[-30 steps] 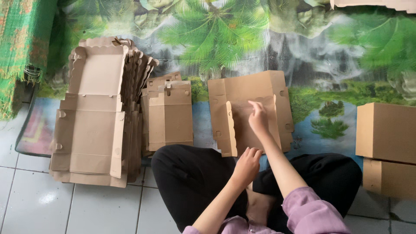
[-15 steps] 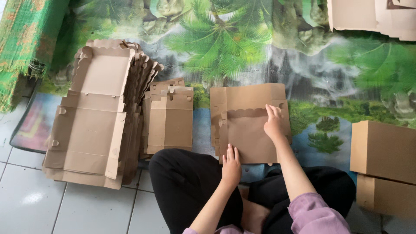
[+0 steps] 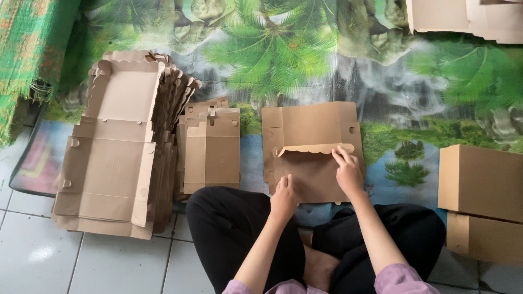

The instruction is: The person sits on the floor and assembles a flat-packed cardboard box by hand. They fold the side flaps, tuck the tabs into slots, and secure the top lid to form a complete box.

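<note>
The right hand (image 3: 347, 171) has its fingers together, pressing down on a wavy-edged flap (image 3: 316, 148). It may be pinching the flap's edge, but the view is too small to be sure. The left hand (image 3: 284, 195) lies flat with its fingers a little apart on the near part of the same box (image 3: 310, 149). This box is a flat brown cardboard sheet, folded partway. It lies on the mat (image 3: 305, 65) just in front of the person's crossed legs. Just to its left is a small pile (image 3: 210, 149) of folded sheets. Further left is a big stack (image 3: 117, 147) of flat sheets, partly on the tile floor (image 3: 38, 256). On the right, well apart, sit two made boxes (image 3: 482, 201), one against the other.
</note>
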